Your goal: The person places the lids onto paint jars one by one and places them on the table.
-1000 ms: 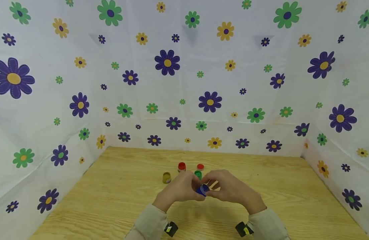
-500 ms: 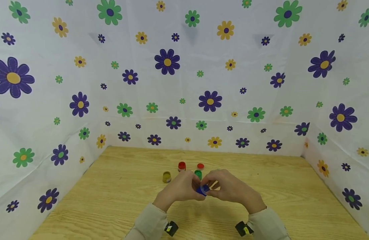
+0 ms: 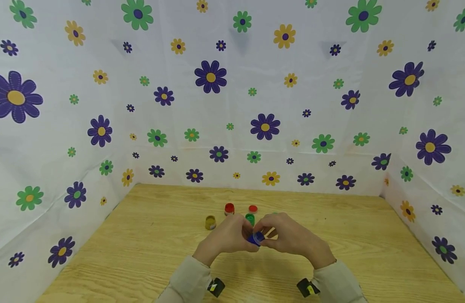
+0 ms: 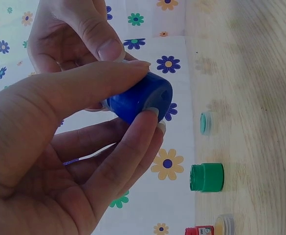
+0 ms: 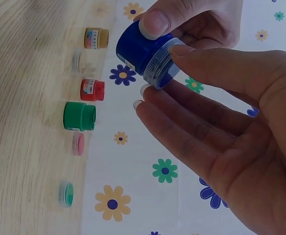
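Blue jar point(image 3: 252, 240) first: in the head view I see it held above the wooden table point(image 3: 160, 256), the left hand point(image 3: 232, 236) gripping its body, the right hand point(image 3: 291, 236) pinching its clear-rimmed lid point(image 3: 260, 238). Its long axis runs roughly crosswise, tilted, base toward the left, lid toward the right. Beyond stand the yellow jar point(image 3: 210, 223), red jar point(image 3: 229, 209) and green jar point(image 3: 249, 219), with a red lid point(image 3: 253, 208) near.

On the left wrist feed, the base angles toward me, thumb and fingertips around the body; a green lid point(image 4: 206, 124) lies apart.

My right wrist feed shows the lid on the jar, facing the right palm; whether it is loosened, I can't tell. A pale lid point(image 5: 77, 61) lies near the yellow jar. My read: three jars are uncapped, leaving only the blue one capped.
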`<control>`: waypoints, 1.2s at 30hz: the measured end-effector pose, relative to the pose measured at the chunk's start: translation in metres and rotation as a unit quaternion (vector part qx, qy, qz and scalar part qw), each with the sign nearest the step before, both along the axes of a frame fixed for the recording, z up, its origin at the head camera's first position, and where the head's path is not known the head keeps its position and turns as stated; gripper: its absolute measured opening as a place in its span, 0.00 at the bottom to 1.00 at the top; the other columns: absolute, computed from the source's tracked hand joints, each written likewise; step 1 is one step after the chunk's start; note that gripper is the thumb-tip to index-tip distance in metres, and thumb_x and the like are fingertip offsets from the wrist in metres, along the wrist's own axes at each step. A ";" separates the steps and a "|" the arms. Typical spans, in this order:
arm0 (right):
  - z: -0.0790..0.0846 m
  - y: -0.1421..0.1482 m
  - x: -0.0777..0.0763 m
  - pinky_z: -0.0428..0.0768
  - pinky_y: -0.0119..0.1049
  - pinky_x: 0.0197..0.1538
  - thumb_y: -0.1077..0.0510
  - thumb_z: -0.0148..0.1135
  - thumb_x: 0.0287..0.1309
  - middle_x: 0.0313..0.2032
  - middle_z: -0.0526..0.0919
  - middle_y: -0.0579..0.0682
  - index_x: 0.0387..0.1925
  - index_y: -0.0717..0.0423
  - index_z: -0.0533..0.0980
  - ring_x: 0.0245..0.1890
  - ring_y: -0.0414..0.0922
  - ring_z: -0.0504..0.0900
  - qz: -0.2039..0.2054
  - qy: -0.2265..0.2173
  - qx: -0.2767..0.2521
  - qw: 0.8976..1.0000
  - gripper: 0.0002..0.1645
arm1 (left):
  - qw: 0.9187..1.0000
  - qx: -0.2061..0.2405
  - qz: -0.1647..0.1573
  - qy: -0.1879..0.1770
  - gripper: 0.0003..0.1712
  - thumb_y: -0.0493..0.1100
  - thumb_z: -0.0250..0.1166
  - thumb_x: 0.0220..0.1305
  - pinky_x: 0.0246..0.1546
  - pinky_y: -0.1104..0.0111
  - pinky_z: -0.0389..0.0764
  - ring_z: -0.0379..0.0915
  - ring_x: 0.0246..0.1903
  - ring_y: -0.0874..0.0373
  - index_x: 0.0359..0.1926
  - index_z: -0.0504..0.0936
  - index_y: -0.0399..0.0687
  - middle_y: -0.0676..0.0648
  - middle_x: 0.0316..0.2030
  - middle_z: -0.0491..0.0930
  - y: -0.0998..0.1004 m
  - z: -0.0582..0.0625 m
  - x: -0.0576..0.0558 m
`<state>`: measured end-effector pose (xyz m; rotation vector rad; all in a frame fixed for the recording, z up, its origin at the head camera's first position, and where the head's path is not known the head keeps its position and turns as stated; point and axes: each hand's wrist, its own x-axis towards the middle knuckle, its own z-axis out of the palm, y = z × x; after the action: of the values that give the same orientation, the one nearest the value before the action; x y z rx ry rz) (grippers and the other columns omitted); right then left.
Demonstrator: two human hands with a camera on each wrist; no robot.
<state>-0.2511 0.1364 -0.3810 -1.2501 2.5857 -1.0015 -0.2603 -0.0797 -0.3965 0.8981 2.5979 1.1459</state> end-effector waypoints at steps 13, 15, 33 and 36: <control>0.001 -0.001 0.001 0.87 0.33 0.49 0.66 0.70 0.62 0.46 0.88 0.53 0.49 0.59 0.83 0.46 0.49 0.88 -0.004 -0.018 0.003 1.000 0.13 | 1.000 -0.001 0.003 -0.004 0.09 0.37 0.80 0.51 0.30 0.76 0.82 0.81 0.25 0.68 0.35 0.91 0.42 0.50 0.27 0.89 0.000 0.002 0.003; 0.001 -0.001 0.001 0.87 0.32 0.49 0.66 0.70 0.62 0.45 0.87 0.53 0.49 0.59 0.83 0.46 0.48 0.88 -0.005 -0.018 0.004 1.000 0.13 | 1.000 0.000 0.002 -0.003 0.09 0.37 0.80 0.51 0.30 0.76 0.82 0.81 0.24 0.68 0.34 0.91 0.42 0.51 0.27 0.89 0.000 0.002 0.003; 0.000 -0.002 0.000 0.84 0.25 0.44 0.63 0.69 0.64 0.41 0.89 0.51 0.48 0.59 0.83 0.38 0.36 0.87 -0.022 -0.009 0.018 1.000 0.11 | 1.000 -0.007 0.006 0.001 0.09 0.37 0.81 0.50 0.29 0.76 0.81 0.80 0.23 0.68 0.32 0.90 0.42 0.52 0.25 0.88 0.001 0.004 0.004; 0.000 -0.003 0.000 0.83 0.24 0.42 0.62 0.68 0.65 0.39 0.89 0.50 0.47 0.59 0.84 0.37 0.34 0.86 -0.024 -0.002 0.019 1.000 0.10 | 1.000 -0.007 0.004 0.002 0.08 0.37 0.80 0.50 0.29 0.76 0.81 0.80 0.23 0.68 0.32 0.90 0.42 0.52 0.25 0.88 0.001 0.004 0.004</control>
<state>-0.2512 0.1334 -0.3813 -1.1822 2.6309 -0.9572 -0.2564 -0.0789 -0.3921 0.8888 2.6122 1.1265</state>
